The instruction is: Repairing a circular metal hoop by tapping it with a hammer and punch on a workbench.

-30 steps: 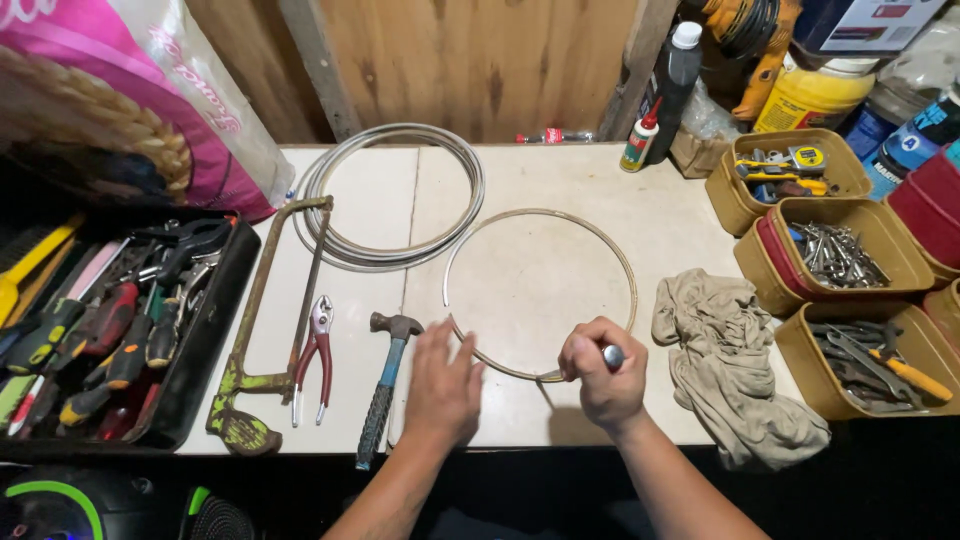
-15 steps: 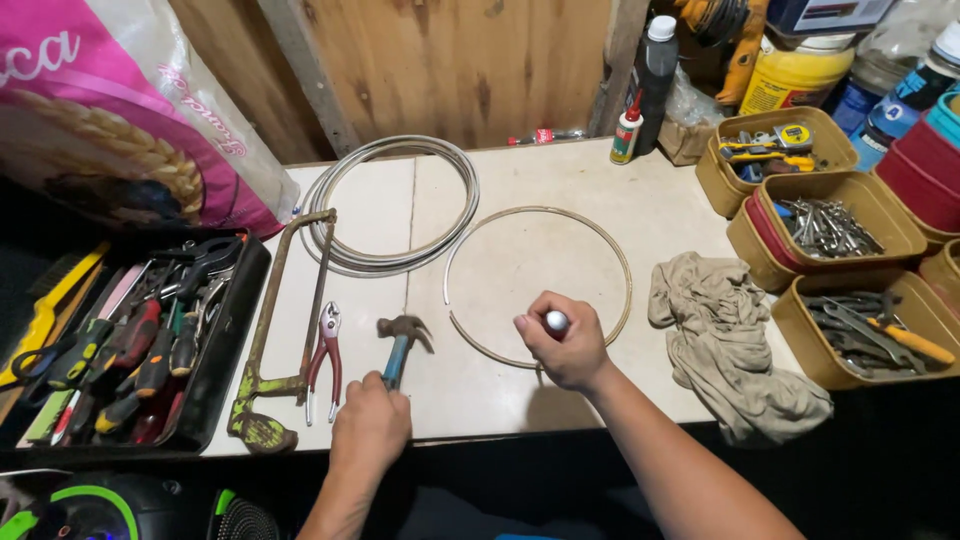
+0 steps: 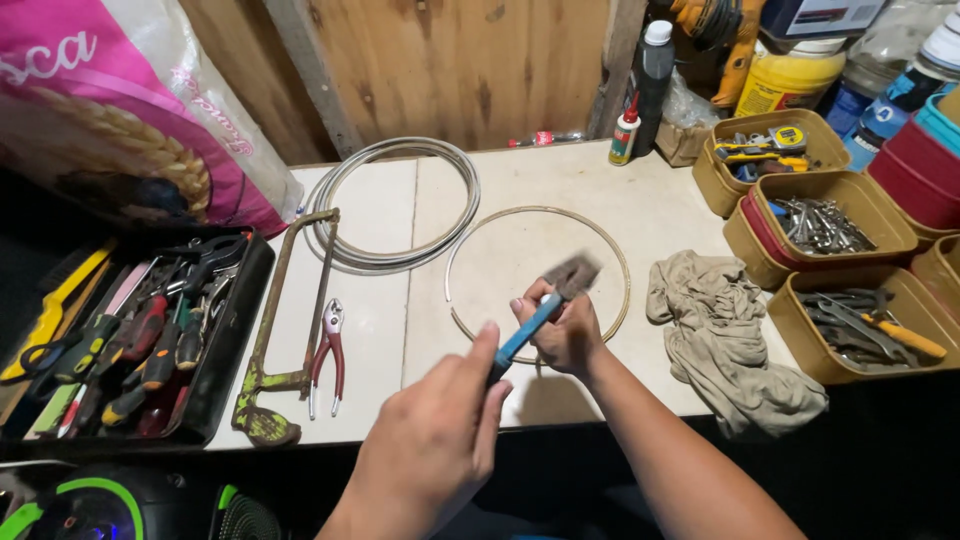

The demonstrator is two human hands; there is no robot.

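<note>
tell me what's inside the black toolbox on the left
The black toolbox holds a packed jumble of hand tools: screwdrivers with red, green and orange handles, plus dark pliers or cutters at the far end. Whatever lies beneath that top layer is covered.

Far up and left of the left grip (image 3: 440, 440), a big pink sack (image 3: 110, 110) with white lettering and a wheat picture leans past the bench (image 3: 560, 180) edge. Up and right of the right grip (image 3: 565, 335) stand a small white bottle with red cap and label (image 3: 624, 135), a tall dark bottle with a white cap (image 3: 651, 75), and a yellow tub with a yellow label (image 3: 790, 75). Farther right stands a blue-labelled bottle (image 3: 895, 105).
</note>
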